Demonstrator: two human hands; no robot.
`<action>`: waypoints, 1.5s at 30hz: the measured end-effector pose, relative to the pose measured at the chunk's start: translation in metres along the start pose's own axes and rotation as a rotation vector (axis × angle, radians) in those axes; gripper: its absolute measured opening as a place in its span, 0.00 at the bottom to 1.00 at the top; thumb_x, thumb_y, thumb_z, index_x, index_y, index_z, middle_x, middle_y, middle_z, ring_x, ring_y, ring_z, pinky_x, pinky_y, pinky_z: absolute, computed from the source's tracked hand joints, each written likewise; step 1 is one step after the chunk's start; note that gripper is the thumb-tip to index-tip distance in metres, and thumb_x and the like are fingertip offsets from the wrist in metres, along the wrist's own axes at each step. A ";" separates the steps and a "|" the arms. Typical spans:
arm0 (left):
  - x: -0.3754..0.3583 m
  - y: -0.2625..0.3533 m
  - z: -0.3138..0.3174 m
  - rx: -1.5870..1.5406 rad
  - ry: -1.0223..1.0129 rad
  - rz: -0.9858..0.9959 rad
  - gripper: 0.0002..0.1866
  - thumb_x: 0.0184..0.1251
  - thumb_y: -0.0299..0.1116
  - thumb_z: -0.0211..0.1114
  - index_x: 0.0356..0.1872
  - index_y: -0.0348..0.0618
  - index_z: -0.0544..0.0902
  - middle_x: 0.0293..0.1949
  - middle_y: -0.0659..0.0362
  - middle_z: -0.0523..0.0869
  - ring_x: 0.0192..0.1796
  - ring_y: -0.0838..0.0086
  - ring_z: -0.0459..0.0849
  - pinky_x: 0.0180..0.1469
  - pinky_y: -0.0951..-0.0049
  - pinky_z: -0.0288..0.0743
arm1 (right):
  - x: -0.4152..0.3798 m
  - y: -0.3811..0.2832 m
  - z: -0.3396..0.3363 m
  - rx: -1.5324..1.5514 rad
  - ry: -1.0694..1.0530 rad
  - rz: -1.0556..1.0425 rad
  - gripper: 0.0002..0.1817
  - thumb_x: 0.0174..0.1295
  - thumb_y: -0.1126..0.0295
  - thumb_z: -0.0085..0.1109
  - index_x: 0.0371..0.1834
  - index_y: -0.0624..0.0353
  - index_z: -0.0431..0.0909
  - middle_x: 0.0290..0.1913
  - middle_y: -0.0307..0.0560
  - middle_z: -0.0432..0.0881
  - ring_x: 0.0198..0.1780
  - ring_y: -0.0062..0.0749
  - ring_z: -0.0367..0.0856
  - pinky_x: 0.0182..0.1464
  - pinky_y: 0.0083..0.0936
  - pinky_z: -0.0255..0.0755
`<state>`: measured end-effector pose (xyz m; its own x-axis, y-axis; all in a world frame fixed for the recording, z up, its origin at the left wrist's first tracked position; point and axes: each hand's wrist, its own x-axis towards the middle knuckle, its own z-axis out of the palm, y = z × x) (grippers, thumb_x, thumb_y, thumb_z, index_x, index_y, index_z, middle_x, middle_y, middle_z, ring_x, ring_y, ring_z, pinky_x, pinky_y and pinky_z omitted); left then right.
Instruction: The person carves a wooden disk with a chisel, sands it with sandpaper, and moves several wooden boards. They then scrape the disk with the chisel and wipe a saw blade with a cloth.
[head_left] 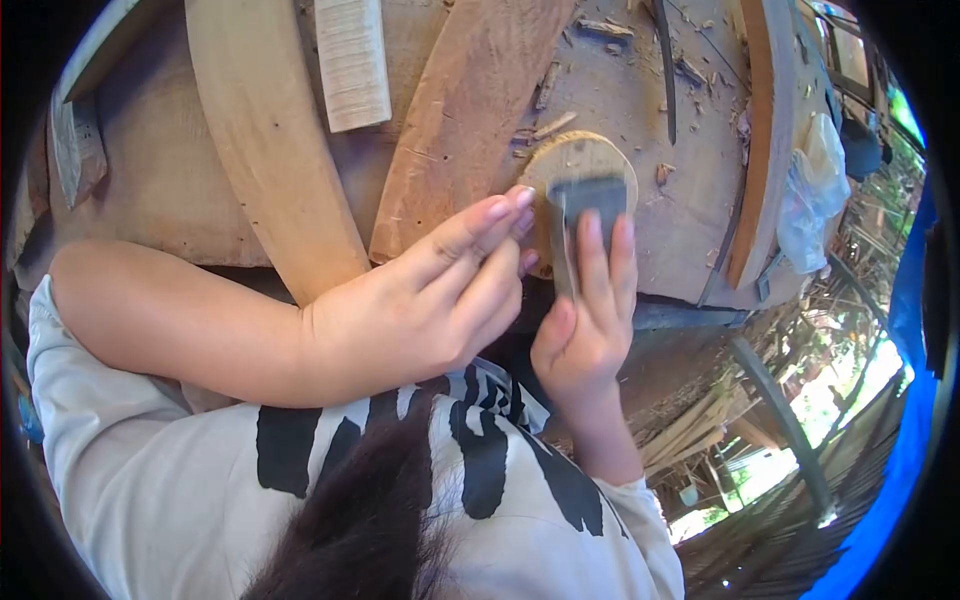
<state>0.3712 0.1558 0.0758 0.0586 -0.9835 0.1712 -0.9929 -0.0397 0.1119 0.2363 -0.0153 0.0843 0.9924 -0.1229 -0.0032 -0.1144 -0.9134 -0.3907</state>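
A round, pale wooden disc lies near the front edge of the workbench. My right hand holds a dark grey rectangular block against the disc's face, with two fingers stretched along the block and the thumb at its side. What the block is made of I cannot tell. My left hand is at the disc's left side, its fingers bent and close together near the rim. Whether those fingertips grip the rim is partly hidden.
Long curved boards and a reddish plank lie on the bench to the left, beside a ridged pale block. Wood chips, a dark thin bar, a curved piece and a plastic bag are on the right.
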 end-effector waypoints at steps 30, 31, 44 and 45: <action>0.053 0.000 -0.025 -0.342 -0.065 -0.599 0.32 0.66 0.44 0.68 0.69 0.45 0.74 0.71 0.53 0.74 0.79 0.54 0.60 0.77 0.41 0.48 | -0.006 0.014 -0.004 0.027 0.327 0.012 0.23 0.75 0.71 0.45 0.67 0.77 0.72 0.79 0.67 0.57 0.82 0.61 0.50 0.80 0.52 0.48; 0.050 0.002 -0.021 -0.301 -0.061 -0.588 0.38 0.64 0.48 0.69 0.73 0.46 0.70 0.76 0.56 0.69 0.84 0.56 0.50 0.79 0.36 0.37 | -0.007 0.010 0.002 0.030 0.291 0.005 0.23 0.75 0.71 0.47 0.67 0.75 0.72 0.79 0.65 0.59 0.82 0.59 0.52 0.79 0.51 0.50; 0.044 -0.011 -0.007 -0.253 -0.139 -0.545 0.41 0.58 0.54 0.72 0.72 0.49 0.74 0.77 0.55 0.69 0.84 0.56 0.48 0.81 0.41 0.32 | 0.008 0.009 0.020 0.052 0.325 0.026 0.19 0.70 0.64 0.59 0.60 0.61 0.83 0.69 0.47 0.78 0.75 0.39 0.68 0.76 0.54 0.52; 0.040 -0.014 0.003 -0.130 -0.051 -0.465 0.41 0.58 0.55 0.72 0.72 0.49 0.74 0.77 0.55 0.68 0.84 0.56 0.48 0.81 0.42 0.32 | 0.004 0.006 0.021 0.020 0.343 0.041 0.19 0.69 0.62 0.62 0.59 0.58 0.84 0.66 0.45 0.81 0.74 0.37 0.70 0.74 0.48 0.55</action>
<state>0.3876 0.1164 0.0785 0.4847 -0.8743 0.0265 -0.8415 -0.4579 0.2869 0.2408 -0.0135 0.0622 0.9137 -0.2857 0.2889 -0.1496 -0.8976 -0.4145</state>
